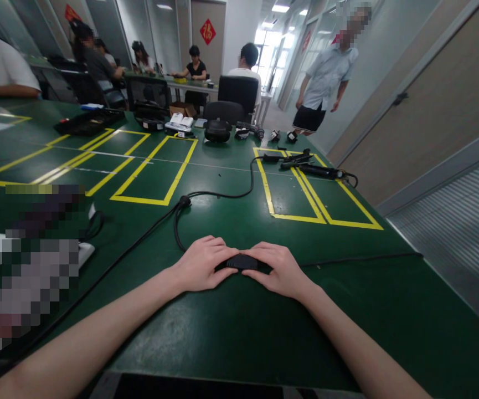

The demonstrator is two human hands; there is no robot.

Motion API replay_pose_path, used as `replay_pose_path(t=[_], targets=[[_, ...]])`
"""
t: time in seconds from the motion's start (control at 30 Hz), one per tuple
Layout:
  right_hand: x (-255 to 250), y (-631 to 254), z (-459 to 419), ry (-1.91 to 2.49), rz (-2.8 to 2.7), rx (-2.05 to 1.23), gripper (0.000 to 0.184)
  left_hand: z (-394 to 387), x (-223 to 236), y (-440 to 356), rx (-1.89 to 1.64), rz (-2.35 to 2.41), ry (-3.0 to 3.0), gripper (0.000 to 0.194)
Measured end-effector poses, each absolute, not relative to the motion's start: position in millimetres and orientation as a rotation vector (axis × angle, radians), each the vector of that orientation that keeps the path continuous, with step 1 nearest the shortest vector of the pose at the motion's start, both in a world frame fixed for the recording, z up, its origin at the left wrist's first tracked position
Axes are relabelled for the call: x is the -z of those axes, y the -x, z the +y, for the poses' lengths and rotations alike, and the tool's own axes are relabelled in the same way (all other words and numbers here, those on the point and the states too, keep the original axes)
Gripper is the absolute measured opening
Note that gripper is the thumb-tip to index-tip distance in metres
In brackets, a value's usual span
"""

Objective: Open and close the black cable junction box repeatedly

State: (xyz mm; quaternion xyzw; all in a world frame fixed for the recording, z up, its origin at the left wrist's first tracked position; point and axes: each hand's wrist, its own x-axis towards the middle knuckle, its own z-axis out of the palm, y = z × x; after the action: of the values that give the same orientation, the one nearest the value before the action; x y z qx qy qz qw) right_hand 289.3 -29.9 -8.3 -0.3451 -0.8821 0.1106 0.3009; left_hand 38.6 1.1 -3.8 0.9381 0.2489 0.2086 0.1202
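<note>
A small black power adapter point(243, 262), ridged near one end, lies low over the green table point(239, 332) in front of me. My left hand point(206, 263) grips its left part, fingers on top and thumb along the near side. From the other end my right hand point(278, 269) holds it the same way, the fingertips of both hands almost meeting. Both palms hide the ends of the adapter. One black cable point(176, 227) runs from behind my left hand to a bundled knot point(184, 202). Another cord point(355, 259) leads from my right hand to the table's right edge.
Yellow tape rectangles point(168, 202) mark the table. A black wand-like tool point(322, 172) with a cord lies at right. Black and white devices point(217, 132) line the far edge, beside a black tray point(89, 121). A person point(326, 77) stands beyond; several others sit behind.
</note>
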Motion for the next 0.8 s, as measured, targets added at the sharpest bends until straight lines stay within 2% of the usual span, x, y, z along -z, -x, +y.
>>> replay_pose_path(t=[0.13, 0.37, 0.43, 0.53, 0.57, 0.67, 0.8], targets=[[8, -288, -30, 0.905, -2.347, -0.235, 0.026, 1, 5, -39, -0.644, 0.712, -2.712, 0.038], [8, -287, -28, 0.871, -2.320, -0.186, 0.025, 3, 11, -38, -0.775, 0.634, -2.704, 0.032], [8, -287, -29, 0.810, -2.316, -0.103, 0.024, 3, 9, -39, -0.784, 0.632, -2.684, 0.042], [7, -288, -31, 0.721, -2.328, 0.076, 0.029, 1, 4, -41, -0.704, 0.703, -2.591, 0.073], [6, -288, -32, 0.710, -2.336, 0.129, 0.030, 1, 2, -41, -0.655, 0.746, -2.551, 0.074], [5, -288, -35, 0.700, -2.372, 0.252, 0.031, 2, -3, -44, -0.513, 0.835, -2.437, 0.045], [6, -287, -35, 0.675, -2.415, 0.291, 0.030, 3, -3, -45, -0.517, 0.827, -2.259, 0.032]])
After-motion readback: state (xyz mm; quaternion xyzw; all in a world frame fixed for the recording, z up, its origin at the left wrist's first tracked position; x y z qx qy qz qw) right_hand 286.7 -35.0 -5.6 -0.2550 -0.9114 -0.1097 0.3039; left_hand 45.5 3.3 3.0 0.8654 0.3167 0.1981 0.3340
